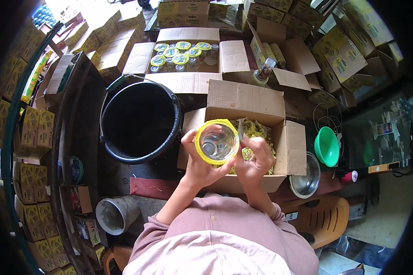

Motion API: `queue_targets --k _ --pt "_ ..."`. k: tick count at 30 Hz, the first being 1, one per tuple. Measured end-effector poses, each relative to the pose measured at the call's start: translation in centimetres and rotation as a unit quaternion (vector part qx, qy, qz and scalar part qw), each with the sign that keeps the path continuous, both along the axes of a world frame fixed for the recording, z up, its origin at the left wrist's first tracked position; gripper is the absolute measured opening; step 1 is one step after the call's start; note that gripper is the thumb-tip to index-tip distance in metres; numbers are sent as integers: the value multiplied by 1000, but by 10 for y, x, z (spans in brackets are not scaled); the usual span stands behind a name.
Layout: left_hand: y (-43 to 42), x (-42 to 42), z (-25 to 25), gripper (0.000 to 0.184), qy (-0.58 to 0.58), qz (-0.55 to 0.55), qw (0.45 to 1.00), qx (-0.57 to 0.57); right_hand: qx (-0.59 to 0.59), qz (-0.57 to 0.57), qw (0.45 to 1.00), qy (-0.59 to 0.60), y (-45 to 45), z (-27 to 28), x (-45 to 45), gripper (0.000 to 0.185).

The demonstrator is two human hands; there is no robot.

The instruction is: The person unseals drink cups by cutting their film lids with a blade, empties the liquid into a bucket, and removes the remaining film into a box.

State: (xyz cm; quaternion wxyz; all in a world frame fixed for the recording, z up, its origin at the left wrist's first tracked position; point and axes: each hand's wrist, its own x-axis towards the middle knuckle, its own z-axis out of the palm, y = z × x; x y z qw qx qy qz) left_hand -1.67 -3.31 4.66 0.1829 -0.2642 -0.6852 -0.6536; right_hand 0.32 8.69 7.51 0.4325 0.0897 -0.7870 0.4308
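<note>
My left hand is wrapped round a clear plastic cup with a yellow rim, its mouth tilted up towards me. In my right hand, a thin flat blade is pinched between thumb and fingers, its tip up beside the cup's rim. The right thumb lies close against the yellow edge. Below both hands stands an open cardboard box with many yellow-green scraps inside. The cup hides part of this box.
A black bucket stands left of the box. Behind is a carton of cups with yellow printed lids. A steel bowl and green bowl sit at right. A grey bucket and orange chair are near me.
</note>
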Motion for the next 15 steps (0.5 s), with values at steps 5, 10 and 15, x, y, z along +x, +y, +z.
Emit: queue_targets --k 5,10,15 --pt "-5 -3 -2 84 -30 -47 998 24 -46 52 997 -27 7 1 -4 23" --pt "-6 -3 0 84 -43 -48 998 15 -37 42 998 -34 7 -1 3 21" --pt "-7 -3 2 84 -26 -67 997 17 -12 27 999 -24 7 2 5 21"
